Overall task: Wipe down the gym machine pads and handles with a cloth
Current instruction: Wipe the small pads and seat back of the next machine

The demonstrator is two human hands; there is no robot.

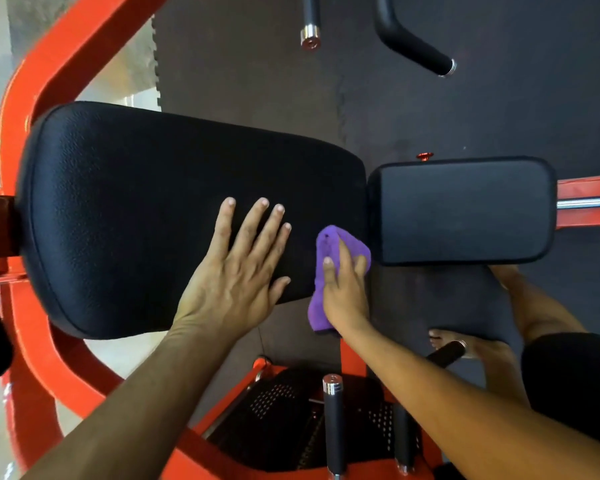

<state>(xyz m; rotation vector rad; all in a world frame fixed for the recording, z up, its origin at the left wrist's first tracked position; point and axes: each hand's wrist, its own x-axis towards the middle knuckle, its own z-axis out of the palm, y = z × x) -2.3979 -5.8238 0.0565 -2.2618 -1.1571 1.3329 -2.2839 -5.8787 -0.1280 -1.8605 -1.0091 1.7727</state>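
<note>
Dark gym floor under my big pad [146, 209].
Left hand [236, 271] flat, fingers apart; right hand [343, 289] grips cloth [329, 244] at pad's edge, risks slipping off.

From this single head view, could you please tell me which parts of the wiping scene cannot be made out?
- Pad surface under the purple cloth: covered by the cloth and the right hand.
- Large pad beneath the flat left hand: hidden by the palm.
- Upper handles: cut off by the top edge.
- Orange frame at left: blurred, and it runs off the picture.
- Small pad: whether clean cannot be told.
</note>
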